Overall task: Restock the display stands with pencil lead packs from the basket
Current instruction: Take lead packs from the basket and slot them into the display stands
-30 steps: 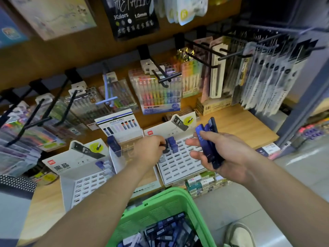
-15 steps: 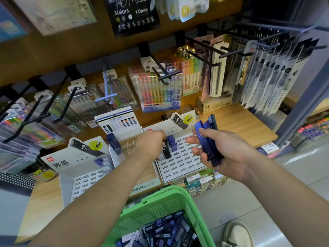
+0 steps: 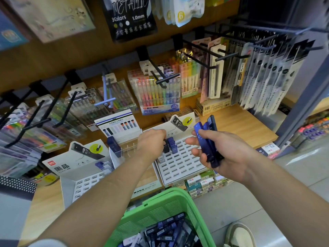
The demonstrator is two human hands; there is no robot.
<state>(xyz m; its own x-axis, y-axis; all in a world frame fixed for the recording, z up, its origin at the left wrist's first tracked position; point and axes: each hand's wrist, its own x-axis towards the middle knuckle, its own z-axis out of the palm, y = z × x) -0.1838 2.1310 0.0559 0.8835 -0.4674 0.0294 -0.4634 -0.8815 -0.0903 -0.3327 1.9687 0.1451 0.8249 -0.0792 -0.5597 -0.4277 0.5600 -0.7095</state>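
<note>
Head view looks down on the left hand (image 3: 153, 142), fingers curled over and pinching a dark lead pack (image 3: 166, 148) that stands upright in a slot at the upper left corner of the white display stand (image 3: 185, 158). Touching that pack, a few seated blue packs (image 3: 172, 145) fill the neighbouring slots; the other slots of the stand show bare.

Over the stand's upper right corner the right hand (image 3: 219, 152) hangs in the air, thumb and fingers wrapped round a fanned bunch of blue lead packs (image 3: 207, 138).

In front of the stand, nearest the person, a green basket (image 3: 160, 207) holds loose packs (image 3: 165, 230) in a heap. Left of the stand sits a second stand (image 3: 83, 186) of the same kind. Under the stand runs a wooden shelf (image 3: 240, 125), and behind it marker sets (image 3: 156, 93) hang on black hooks.
</note>
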